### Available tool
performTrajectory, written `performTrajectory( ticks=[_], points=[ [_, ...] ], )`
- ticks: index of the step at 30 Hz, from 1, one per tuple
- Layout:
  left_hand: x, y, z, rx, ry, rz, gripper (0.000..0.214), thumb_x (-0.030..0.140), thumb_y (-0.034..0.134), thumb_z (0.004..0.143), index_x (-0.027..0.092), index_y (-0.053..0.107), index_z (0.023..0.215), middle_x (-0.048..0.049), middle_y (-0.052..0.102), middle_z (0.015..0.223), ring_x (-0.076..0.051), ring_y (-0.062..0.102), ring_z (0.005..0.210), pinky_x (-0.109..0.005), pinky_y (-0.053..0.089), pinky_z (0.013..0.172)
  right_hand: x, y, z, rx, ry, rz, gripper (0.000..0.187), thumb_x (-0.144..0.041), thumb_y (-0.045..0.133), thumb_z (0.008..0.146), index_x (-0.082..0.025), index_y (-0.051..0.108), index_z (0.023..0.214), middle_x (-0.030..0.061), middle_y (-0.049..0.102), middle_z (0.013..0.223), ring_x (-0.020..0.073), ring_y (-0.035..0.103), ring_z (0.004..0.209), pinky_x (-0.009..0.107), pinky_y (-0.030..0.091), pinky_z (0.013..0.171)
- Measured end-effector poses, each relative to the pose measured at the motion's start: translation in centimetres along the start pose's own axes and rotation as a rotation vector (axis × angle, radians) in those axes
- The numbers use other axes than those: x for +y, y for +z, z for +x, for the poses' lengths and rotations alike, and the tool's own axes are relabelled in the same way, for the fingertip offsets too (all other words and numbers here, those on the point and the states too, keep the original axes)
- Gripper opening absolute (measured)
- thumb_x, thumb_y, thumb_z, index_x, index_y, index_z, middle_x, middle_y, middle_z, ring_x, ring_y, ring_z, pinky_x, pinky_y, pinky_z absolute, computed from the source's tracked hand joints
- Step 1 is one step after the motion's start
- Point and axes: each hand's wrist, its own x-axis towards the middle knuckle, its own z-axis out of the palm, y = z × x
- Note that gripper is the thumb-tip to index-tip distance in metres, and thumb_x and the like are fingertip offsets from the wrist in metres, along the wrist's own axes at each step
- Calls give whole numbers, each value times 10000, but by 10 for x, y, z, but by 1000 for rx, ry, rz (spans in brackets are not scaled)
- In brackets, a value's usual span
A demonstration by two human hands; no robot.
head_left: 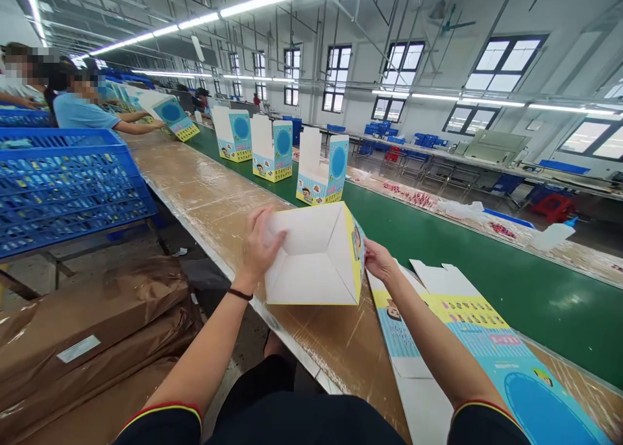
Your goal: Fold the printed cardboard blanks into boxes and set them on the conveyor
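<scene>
A white cardboard box [316, 257] with a yellow edge and a printed blue side is held open between both hands over the wooden table edge [209, 198]. My left hand [257, 247] grips its left wall, fingers curled over the rim. Against the printed right side my right hand [378, 261] is pressed, fingers wrapped round it. A stack of flat printed box blanks [487, 354] lies under my right forearm.
Folded blue boxes [321, 172] stand in a row on the green conveyor belt [462, 263]. A blue plastic crate [63, 185] sits at left above brown wrapped packs [87, 335]. Other people [82, 104] work further up the line.
</scene>
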Motion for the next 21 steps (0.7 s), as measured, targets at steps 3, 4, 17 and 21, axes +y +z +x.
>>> performTrajectory(
  ticks=[3,4,17,21],
  points=[
    [-13,17,-32,143,-226,-2,583,472,503,1012,181,459,1516,-201,570,1454,-316,564,1369,-513,478,1163,-36,-15,13,85,-187,2,576,-613,947,532,-256,651,873,8,759,810,223,698,754,382,616,769],
    [-17,25,-46,117,-308,19,564,435,498,1007,175,460,1506,-207,590,1428,-318,594,1330,-519,498,1135,-48,-22,18,129,-271,-44,596,-613,936,540,-258,650,924,6,762,854,224,694,788,382,607,786],
    [-11,52,-110,-751,-111,247,348,304,577,931,207,685,1248,-153,697,1321,-308,625,1288,-544,443,1183,-43,-146,84,407,-481,-1662,356,-209,476,891,-156,664,1188,223,724,1164,398,611,1181,614,383,1110],
    [-12,49,-108,-753,-124,251,337,299,575,925,205,695,1226,-144,706,1313,-297,635,1278,-518,464,1166,-22,-154,72,514,-422,-1663,591,-290,456,940,-23,498,1465,314,531,1528,415,427,1471,597,310,1205]
  ],
)
